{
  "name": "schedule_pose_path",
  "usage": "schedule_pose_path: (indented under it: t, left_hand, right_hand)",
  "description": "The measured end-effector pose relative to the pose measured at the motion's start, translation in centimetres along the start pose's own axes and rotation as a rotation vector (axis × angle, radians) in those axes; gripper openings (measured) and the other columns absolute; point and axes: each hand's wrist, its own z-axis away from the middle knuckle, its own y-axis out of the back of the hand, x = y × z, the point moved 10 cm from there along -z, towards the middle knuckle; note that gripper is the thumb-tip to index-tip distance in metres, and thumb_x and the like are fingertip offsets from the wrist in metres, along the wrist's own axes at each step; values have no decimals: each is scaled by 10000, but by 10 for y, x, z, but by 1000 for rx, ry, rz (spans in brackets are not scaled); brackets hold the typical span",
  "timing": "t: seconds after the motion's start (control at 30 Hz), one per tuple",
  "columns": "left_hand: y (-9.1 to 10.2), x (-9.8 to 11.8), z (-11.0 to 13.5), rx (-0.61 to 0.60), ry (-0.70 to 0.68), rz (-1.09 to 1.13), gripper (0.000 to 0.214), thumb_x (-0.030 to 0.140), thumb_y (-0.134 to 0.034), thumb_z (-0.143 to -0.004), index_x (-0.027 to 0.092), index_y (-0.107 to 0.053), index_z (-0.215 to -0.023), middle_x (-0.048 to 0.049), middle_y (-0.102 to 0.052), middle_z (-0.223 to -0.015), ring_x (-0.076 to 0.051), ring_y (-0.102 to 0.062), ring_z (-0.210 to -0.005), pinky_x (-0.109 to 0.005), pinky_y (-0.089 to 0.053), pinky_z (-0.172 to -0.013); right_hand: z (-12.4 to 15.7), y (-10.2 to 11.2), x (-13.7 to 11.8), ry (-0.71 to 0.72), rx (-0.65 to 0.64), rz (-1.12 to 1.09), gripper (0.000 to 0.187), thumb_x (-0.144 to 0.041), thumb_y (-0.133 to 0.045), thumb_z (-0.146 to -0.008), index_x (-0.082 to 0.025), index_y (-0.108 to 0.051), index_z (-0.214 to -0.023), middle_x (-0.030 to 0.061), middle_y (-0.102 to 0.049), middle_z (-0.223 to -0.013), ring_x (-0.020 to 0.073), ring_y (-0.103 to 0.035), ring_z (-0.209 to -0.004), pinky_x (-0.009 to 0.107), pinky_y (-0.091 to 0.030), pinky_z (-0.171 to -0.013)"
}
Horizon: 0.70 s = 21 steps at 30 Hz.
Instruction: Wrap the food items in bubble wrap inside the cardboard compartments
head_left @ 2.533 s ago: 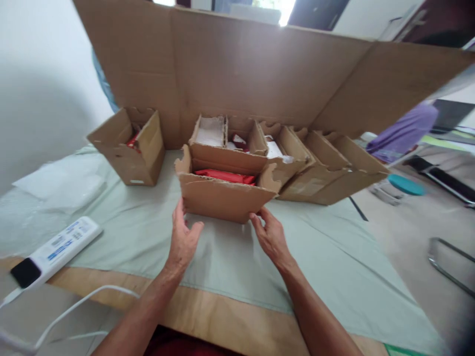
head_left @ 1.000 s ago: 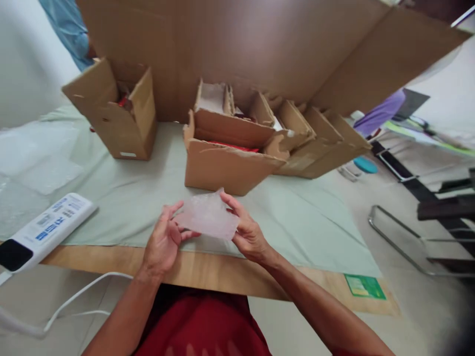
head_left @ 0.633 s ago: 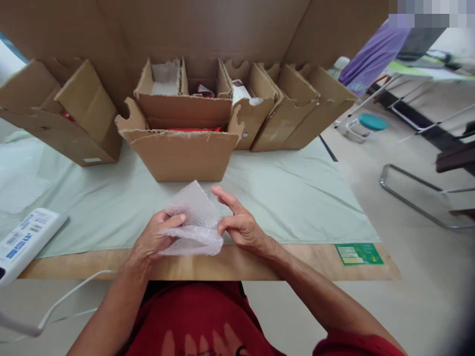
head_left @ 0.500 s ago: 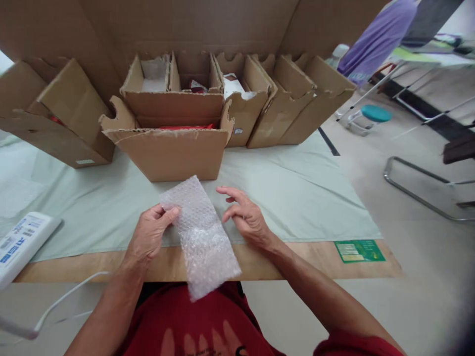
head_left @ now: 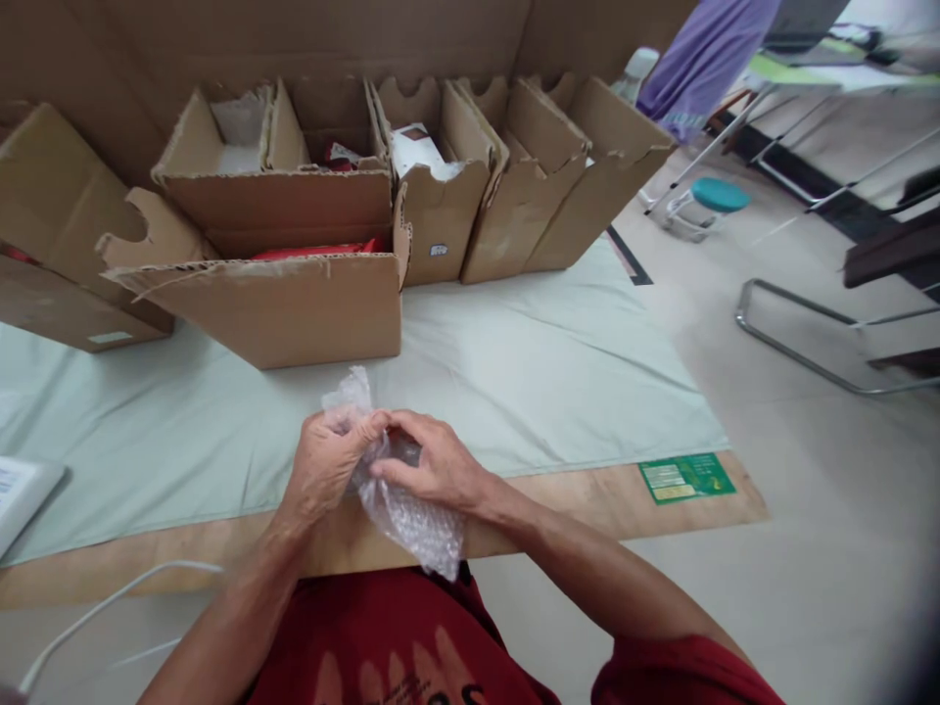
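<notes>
A clear sheet of bubble wrap [head_left: 411, 514] is bunched between both my hands near the table's front edge. My left hand [head_left: 327, 465] is closed round its upper part, and a crumpled tuft sticks up above the thumb. My right hand [head_left: 433, 465] pinches the wrap from the right, fingers pressed together against the left hand. The lower end of the wrap hangs over the wooden table edge toward my red shirt. Just beyond the hands stands an open cardboard box [head_left: 294, 304] holding something red [head_left: 315, 252].
More open cardboard boxes [head_left: 447, 186] stand in a row behind, before a tall cardboard sheet [head_left: 294, 39]. A pale green cloth [head_left: 529, 362] covers the table. A white cable [head_left: 110, 607] runs at lower left. A green sticker [head_left: 686, 477] sits on the wooden edge. Metal frames stand on the floor to the right.
The hands left the front box and picked up the bubble wrap. It was spread open half a second ago; now both hands have closed together and bunched it.
</notes>
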Motion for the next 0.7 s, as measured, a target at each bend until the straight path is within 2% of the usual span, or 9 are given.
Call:
schedule_pose_path:
  t: [0.03, 0.1, 0.2, 0.33, 0.47, 0.5, 0.57, 0.63, 0.7]
  left_hand:
    - [2, -4, 0, -16, 8, 28, 435, 547, -852, -652, 170, -653, -568, 1, -619, -552, -127, -526, -537, -250, -412, -539]
    - [15, -11, 0, 3, 23, 97, 431, 554, -856, -669, 173, -673, -582, -17, -650, -581, -148, -574, -577, -259, -450, -588]
    - [44, -22, 7, 65, 65, 197, 404, 539, -876, -667, 173, -712, -613, -32, -679, -628, -162, -606, -638, -261, -483, -648]
    - [67, -37, 29, 59, 177, 223, 399, 535, -903, -636, 162, -772, -687, -55, -722, -693, -178, -639, -692, -257, -505, -655]
    - [80, -54, 53, 157, 295, 398, 405, 493, -944, -588, 165, -801, -779, -56, -772, -805, -206, -702, -842, -264, -567, -772]
    - [82, -58, 58, 181, 314, 438, 414, 486, -951, -576, 164, -805, -791, -57, -783, -837, -209, -711, -870, -264, -576, -787]
    - [83, -65, 66, 217, 338, 507, 438, 474, -967, -548, 164, -808, -814, -58, -798, -901, -208, -722, -899, -259, -593, -788]
    - [85, -73, 74, 245, 365, 559, 465, 473, -977, -528, 163, -809, -832, -55, -802, -927, -200, -729, -887, -253, -606, -756]
    - [86, -80, 82, 262, 391, 597, 462, 456, -981, -522, 165, -804, -834, -48, -800, -928, -200, -735, -864, -257, -616, -711]
  right_hand:
    - [0, 3, 3, -18, 7, -75, 198, -298, -682, -872, -188, -712, -1035, 43, -742, -965, 190, -676, -889, 351, -529, -848]
    - [0, 13, 12, -85, 25, -250, 138, -230, -589, -893, -191, -719, -922, 18, -732, -868, 151, -669, -788, 295, -530, -754]
    - [-4, 34, 31, -244, 74, -511, 87, -278, -661, -867, -202, -682, -904, 0, -719, -798, 137, -669, -698, 265, -536, -654]
    - [-12, 53, 52, -424, 112, -710, 319, -442, -713, -885, -227, -638, -1109, 28, -755, -849, 185, -719, -723, 325, -594, -664]
    - [-14, 54, 55, -451, 52, -845, 741, -786, -342, -958, -162, -575, -1282, 203, -739, -1201, 312, -741, -1074, 476, -626, -818]
    - [-12, 54, 54, -432, 29, -845, 810, -829, -304, -935, -153, -559, -1301, 229, -717, -1253, 335, -720, -1137, 499, -622, -842]
    - [-5, 54, 53, -386, 8, -769, 814, -831, -435, -889, -165, -528, -1349, 237, -684, -1328, 349, -689, -1201, 496, -619, -856]
    - [2, 52, 54, -348, 14, -593, 766, -659, -697, -832, -191, -501, -1405, 204, -670, -1364, 318, -694, -1175, 447, -619, -846]
    - [4, 50, 52, -299, 45, -347, 716, -412, -792, -803, -203, -504, -1425, 145, -718, -1264, 250, -719, -1032, 388, -608, -822]
